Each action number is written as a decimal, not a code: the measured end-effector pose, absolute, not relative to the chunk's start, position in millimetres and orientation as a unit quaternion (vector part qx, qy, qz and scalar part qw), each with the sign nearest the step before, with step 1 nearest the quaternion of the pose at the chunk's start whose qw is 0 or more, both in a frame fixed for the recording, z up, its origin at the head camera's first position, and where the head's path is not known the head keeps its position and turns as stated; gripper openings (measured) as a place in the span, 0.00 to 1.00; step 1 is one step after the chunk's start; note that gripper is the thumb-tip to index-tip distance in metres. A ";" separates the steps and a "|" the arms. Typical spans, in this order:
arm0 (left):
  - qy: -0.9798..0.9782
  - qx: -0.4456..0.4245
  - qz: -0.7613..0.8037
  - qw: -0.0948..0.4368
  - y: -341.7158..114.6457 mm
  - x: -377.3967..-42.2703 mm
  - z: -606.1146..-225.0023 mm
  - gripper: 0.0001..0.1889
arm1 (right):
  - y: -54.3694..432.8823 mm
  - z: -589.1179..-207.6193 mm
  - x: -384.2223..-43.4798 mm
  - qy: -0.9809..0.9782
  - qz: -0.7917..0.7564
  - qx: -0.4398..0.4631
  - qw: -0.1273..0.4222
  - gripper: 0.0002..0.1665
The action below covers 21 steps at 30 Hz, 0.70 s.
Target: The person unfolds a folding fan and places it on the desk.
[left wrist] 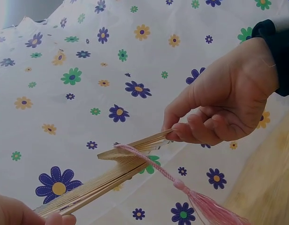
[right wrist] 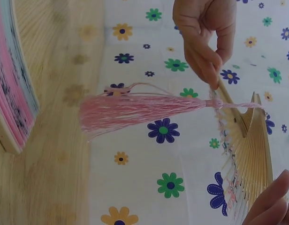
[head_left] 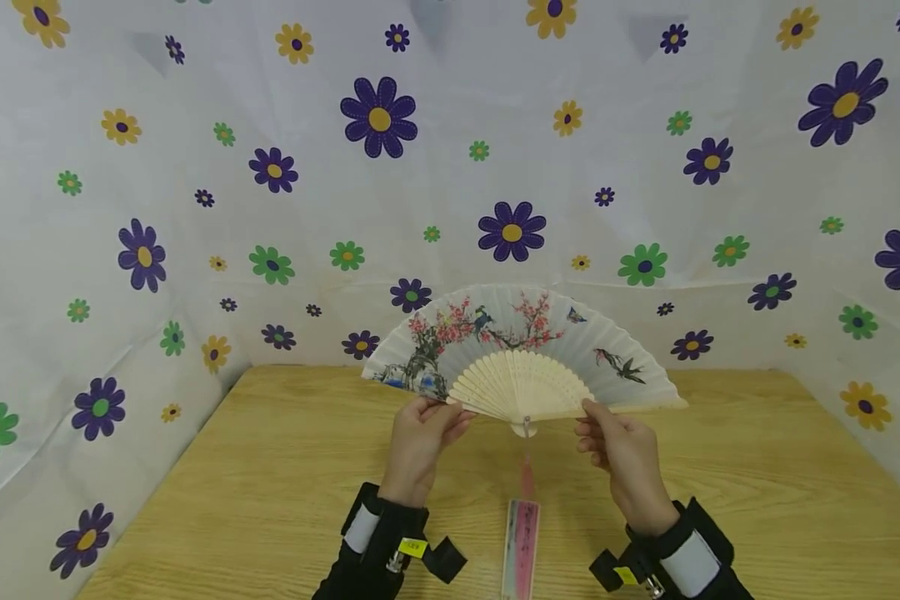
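A spread folding fan (head_left: 521,383) with pale ribs and a white leaf painted with pink blossoms, birds and a butterfly is held up above the table. My left hand (head_left: 420,446) pinches its left end guard between thumb and fingers. At the other guard, my right hand (head_left: 630,458) grips in the same way. From the pivot hangs a pink tassel (right wrist: 144,110), its cord looped through the ribs. Below, a folded fan (head_left: 521,550) with pink and light blue edges and dark markings lies on the table; the right wrist view shows part of it at the left.
The wooden table (head_left: 270,467) spreads beneath both hands. A white cloth (head_left: 450,192) printed with purple, yellow and green flowers hangs behind it and along both sides. Black straps with small devices (head_left: 446,558) sit on both wrists.
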<state>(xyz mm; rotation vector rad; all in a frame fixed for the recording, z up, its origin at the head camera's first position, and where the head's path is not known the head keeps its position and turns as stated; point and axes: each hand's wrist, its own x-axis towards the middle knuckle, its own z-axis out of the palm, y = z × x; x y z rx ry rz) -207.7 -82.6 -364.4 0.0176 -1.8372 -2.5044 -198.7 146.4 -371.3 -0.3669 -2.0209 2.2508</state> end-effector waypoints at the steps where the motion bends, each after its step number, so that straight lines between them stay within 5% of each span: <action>1: -0.588 0.010 -0.809 0.015 -82.0 -207.7 -365.7 0.10 | 147.2 -371.3 -197.5 -0.658 0.742 -0.122 0.040 0.21; 13: -0.580 0.016 -0.814 -0.036 -57.9 -206.3 -396.6 0.08 | 184.0 -389.5 -192.9 -0.724 0.676 -0.133 -0.038 0.20; 21: -0.616 0.080 -0.780 -0.076 14.8 -225.9 -431.7 0.05 | 255.6 -419.2 -198.2 -0.768 0.619 -0.140 -0.085 0.21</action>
